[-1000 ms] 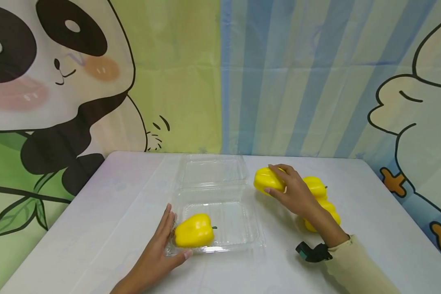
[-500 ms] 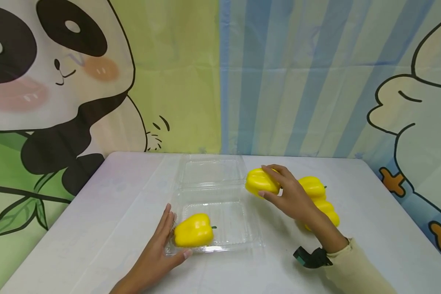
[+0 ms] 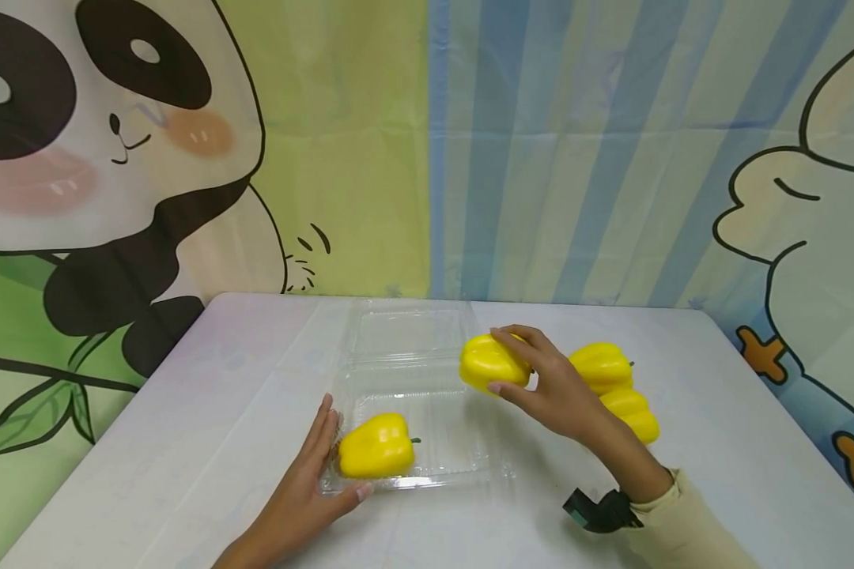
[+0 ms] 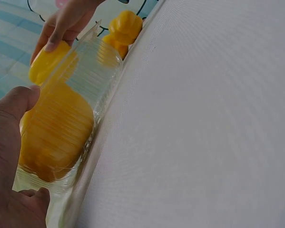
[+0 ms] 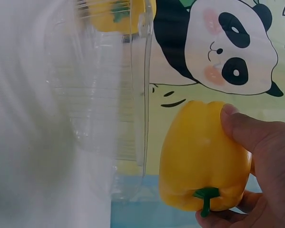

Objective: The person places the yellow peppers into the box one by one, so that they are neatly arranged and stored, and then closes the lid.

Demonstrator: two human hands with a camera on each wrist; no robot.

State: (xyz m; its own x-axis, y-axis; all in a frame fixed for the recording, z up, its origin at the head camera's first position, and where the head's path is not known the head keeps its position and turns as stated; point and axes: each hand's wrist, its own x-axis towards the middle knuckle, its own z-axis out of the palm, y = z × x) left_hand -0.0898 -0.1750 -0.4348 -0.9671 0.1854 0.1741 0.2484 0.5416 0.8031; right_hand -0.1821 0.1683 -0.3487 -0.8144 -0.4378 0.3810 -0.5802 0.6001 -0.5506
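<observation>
Clear hinged container and yellow bell peppers on a white bench [image 3: 185, 442], seen from the head; clock positions are read about the middle of the container's base, 12 o'clock pointing away from the person. The right hand [image 3: 558, 391] is between 1 and 2 o'clock, its grip pinching the held pepper [image 3: 487, 366] with the thumb on the near side and the fingers on the far, upper side. This pepper is clear of the bench and higher than the container rim; the right wrist view shows its green stem [image 5: 206, 197] beside the fingers. Whether it overhangs the base cannot be told.

The clear container [image 3: 455, 442] has its lid [image 3: 413, 332] laid back at 12 o'clock. Inside, at 8 o'clock, a boxed pepper [image 3: 377, 446] lies on its side, stem toward 3 o'clock. The left hand [image 3: 295, 482] rests against the wall at 8 o'clock, its grip spread, fingers straight and thumb apart. Outside, between 2 and 3 o'clock, lie a farther pepper [image 3: 601, 367] and a nearer pepper [image 3: 633, 415], seemingly touching. A black wrist device [image 3: 601, 514] sits at the right sleeve [image 3: 683, 525]. Behind hangs a cloth with a panda print [image 3: 178, 158] at 10 o'clock.
</observation>
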